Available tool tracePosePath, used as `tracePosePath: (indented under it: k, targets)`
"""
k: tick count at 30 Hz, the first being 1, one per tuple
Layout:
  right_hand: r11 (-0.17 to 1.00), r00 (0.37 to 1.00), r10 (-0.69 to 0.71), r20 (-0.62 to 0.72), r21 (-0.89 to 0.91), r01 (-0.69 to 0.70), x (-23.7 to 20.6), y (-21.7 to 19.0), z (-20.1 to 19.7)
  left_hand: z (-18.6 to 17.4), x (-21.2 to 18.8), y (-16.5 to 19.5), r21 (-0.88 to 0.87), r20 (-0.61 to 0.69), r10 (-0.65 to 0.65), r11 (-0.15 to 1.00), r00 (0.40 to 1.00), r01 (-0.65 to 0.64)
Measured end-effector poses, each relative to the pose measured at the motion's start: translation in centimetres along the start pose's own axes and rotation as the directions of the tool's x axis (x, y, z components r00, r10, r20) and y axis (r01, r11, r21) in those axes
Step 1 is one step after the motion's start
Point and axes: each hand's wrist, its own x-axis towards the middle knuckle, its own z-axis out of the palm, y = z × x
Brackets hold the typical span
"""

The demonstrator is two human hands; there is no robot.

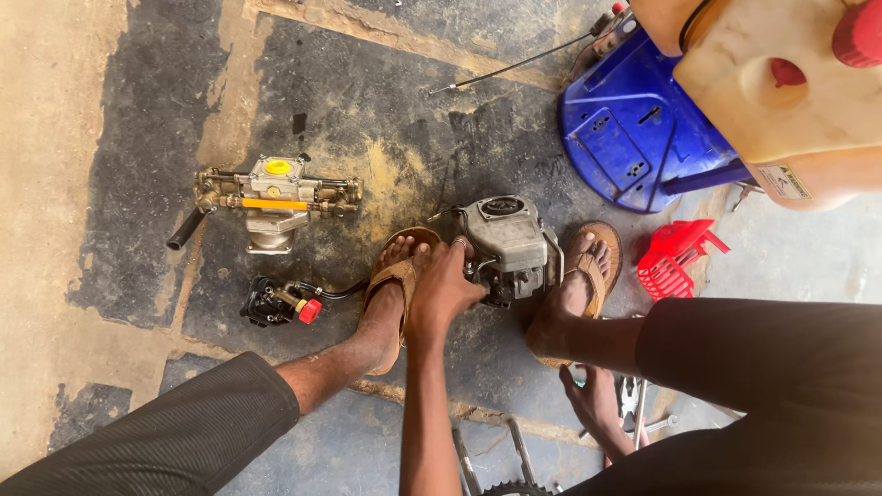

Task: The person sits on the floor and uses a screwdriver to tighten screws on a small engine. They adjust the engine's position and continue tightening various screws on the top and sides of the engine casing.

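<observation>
My left hand (444, 280) grips the grey metal engine block (507, 246) between my sandalled feet; it could tip, since my right hand (597, 402), grip unclear, hangs away.

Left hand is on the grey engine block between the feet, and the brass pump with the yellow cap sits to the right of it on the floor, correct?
Not quite. The head view shows the brass pump lying left of the grey engine block, not right. The left hand does rest on the block, between the feet.

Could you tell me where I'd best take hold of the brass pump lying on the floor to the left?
Probably by the grey cast body of the brass pump, coming from above: it is the broadest part, while the brass fittings stick out thinly at both ends and the black handle hangs off one corner.
</observation>
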Motion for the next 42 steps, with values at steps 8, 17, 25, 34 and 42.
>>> tracePosePath:
  k: [8,17,25,34,42]
  targets:
    - [0.993,0.992,-0.014,0.123,0.117,-0.001,-1.5,-2.4,0.1,-1.5,0.0,-1.3,-0.165,-0.093,0.060,0.983,0.994,-0.075]
    - [0.992,0.984,0.013,0.180,0.123,-0.035,-1.8,-3.1,-0.8,1.2,1.8,-2.5,-0.063,-0.580,0.218,0.949,0.785,-0.310]
    - [0.976,0.981,0.017,0.192,0.209,-0.058,-1.7,-1.3,-0.3,1.6,1.6,-5.6,-0.489,-0.368,0.226,0.778,0.902,-0.395]
    - [0.928,0.976,0.119,-0.182,0.370,-0.044,0.4,4.1,-5.3,5.1,3.2,-6.1,-0.738,-0.372,0.106,0.570,0.922,-0.363]
    - [0.930,0.758,-0.344,-0.554,-0.313,0.193,8.7,2.2,-12.5,8.3,5.5,-4.7,-0.667,-0.582,-0.154,0.652,0.798,-0.361]
